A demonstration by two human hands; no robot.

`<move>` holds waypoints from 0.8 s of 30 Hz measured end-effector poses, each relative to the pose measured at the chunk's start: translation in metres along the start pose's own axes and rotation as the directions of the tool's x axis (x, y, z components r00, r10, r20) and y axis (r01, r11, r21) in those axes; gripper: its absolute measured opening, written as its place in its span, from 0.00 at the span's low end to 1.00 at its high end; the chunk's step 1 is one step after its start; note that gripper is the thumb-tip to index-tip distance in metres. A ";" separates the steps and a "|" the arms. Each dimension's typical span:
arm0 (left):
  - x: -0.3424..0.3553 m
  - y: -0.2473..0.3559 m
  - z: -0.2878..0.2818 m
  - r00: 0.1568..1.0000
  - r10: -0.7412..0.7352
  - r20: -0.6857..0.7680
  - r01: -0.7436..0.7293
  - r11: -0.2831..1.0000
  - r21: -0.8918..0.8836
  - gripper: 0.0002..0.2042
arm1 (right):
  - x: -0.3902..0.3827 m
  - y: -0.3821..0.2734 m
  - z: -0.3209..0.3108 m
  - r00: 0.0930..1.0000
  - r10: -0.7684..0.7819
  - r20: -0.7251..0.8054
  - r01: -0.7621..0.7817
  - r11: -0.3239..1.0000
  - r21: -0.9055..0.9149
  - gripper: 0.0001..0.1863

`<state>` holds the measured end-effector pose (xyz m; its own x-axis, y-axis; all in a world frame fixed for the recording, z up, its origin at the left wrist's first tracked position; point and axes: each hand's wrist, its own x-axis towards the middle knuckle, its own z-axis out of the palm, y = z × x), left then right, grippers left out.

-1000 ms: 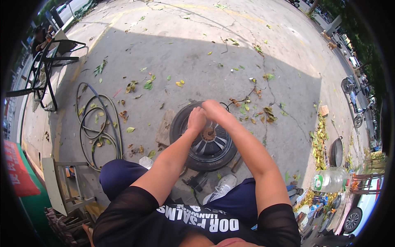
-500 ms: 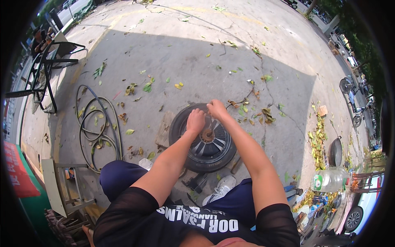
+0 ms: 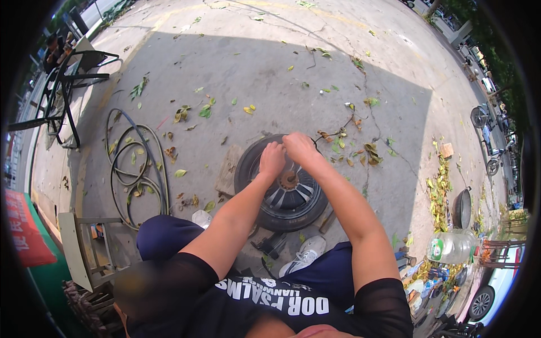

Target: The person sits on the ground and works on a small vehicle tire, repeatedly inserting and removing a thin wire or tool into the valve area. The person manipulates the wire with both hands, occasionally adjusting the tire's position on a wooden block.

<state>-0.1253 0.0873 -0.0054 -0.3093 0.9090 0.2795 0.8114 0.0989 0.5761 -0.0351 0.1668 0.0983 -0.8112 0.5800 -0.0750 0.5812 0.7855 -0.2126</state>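
A wheel with a black tyre (image 3: 287, 222) and a dark, spoked hub (image 3: 288, 181) lies flat between my legs, with wooden boards (image 3: 228, 166) beside and partly beneath it. My left hand (image 3: 272, 159) is curled at the wheel's upper inner rim. My right hand (image 3: 298, 147) is curled right beside it on the top edge. What the fingertips of either grip is hidden or too small to make out. A dark cable (image 3: 338, 132) runs from near the wheel toward the upper right. A dark metal tool (image 3: 267, 245) lies just below the tyre.
Left: coiled hose (image 3: 135, 180), black metal chair frames (image 3: 65, 98) with a person (image 3: 53, 53) behind, a small pale stool (image 3: 73, 248). Right: plastic jug (image 3: 451, 248), black basin (image 3: 461, 208), scattered tools and debris (image 3: 445, 281), scooters (image 3: 487, 141), a white car (image 3: 487, 296). Fallen leaves dot the concrete.
Both hands stay at the wheel's top rim. My right hand's fingers shifted slightly apart from my left and are close beside it again now. The whole view has shifted slightly.
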 end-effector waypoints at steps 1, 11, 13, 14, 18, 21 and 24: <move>0.000 0.001 0.000 1.000 0.001 0.007 -0.002 1.000 0.009 0.05 | -0.001 -0.003 0.001 0.999 0.035 0.021 -0.035 0.999 0.002 0.09; -0.002 -0.014 0.013 0.999 0.008 -0.039 -0.006 0.999 0.037 0.04 | -0.001 -0.023 -0.007 0.974 0.226 0.012 -0.224 0.951 0.215 0.11; 0.000 -0.009 0.016 0.999 0.024 -0.034 -0.025 1.000 -0.009 0.04 | -0.002 -0.007 -0.003 0.997 0.077 -0.008 -0.074 0.980 0.186 0.12; 0.001 -0.009 0.017 0.999 0.027 -0.037 -0.028 0.999 -0.026 0.04 | -0.001 -0.005 -0.003 0.999 0.033 0.014 -0.035 0.988 0.150 0.11; 0.001 -0.012 0.017 0.998 0.028 -0.060 -0.030 0.998 -0.046 0.04 | 0.003 -0.007 -0.007 0.993 -0.083 0.080 0.080 0.996 0.045 0.08; 0.000 -0.011 0.014 0.997 0.024 -0.074 -0.030 0.996 -0.082 0.04 | 0.005 -0.016 -0.008 0.995 -0.061 0.080 0.061 0.998 0.003 0.07; 0.000 -0.006 0.008 0.998 0.016 -0.053 -0.020 0.998 -0.065 0.03 | 0.005 -0.018 0.000 0.994 0.107 -0.001 -0.106 0.989 0.104 0.08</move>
<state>-0.1262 0.0898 -0.0149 -0.3222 0.8876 0.3293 0.7833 0.0545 0.6193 -0.0498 0.1555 0.1016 -0.7443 0.6608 -0.0966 0.6543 0.6927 -0.3035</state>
